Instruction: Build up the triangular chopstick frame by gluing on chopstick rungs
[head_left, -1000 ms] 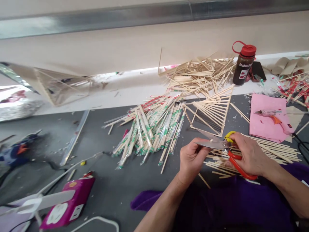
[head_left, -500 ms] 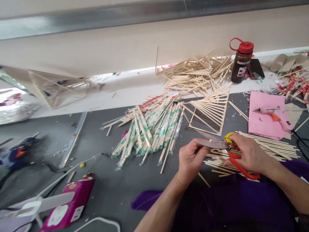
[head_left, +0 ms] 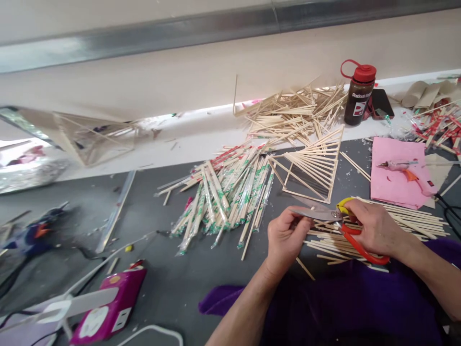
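My right hand grips a pair of scissors with one yellow and one red-orange handle; the blades are apart and point left. My left hand is pinched closed at the blades, on a short wooden stick whose end shows between them. Below and beside my hands lie loose wooden sticks on the grey table. Just beyond the scissors stands a frame of glued sticks with a fan of slats.
Wrapped chopsticks lie left of the frame, loose sticks behind it. A bottle stands at the back. A pink glue gun rests on pink sheets. At left are a blue glue gun and a magenta box.
The view has shifted slightly. The scissor blades have opened a little or tilted by a small amount around the stick; both hands stay almost in place.
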Motion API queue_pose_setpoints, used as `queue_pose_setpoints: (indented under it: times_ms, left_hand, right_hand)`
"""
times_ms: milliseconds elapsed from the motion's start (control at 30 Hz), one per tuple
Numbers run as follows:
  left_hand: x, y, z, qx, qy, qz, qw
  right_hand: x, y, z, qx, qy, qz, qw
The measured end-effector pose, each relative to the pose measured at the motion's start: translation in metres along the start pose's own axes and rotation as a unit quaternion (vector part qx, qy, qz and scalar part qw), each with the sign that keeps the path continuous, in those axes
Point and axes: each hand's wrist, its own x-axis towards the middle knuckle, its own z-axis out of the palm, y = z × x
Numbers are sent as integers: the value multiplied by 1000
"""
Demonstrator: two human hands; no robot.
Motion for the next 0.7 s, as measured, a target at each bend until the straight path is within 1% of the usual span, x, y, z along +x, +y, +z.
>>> queue_pose_setpoints:
  times_ms: [133,267,400,533,700]
  left_hand:
    - [1,-1,-4,-25,-8,-30,999]
    - [1,5,-9,-8,-29,-10,999]
    - [0,8,-9,-4,-55,3,998]
    - [-3,4,-8,5,-55,-1,998]
    - [-4,4,-8,28,-62,4,998]
  right_hand:
    - [0,-1,0,-11,12,-1,1000]
    - [1,-4,-2,5,-15,19,1000]
    - [1,-5,-5,33,-37,13,999]
    - [1,-4,-4,41,-37,7,998]
    - [1,0,-2,39,-24,-18,999]
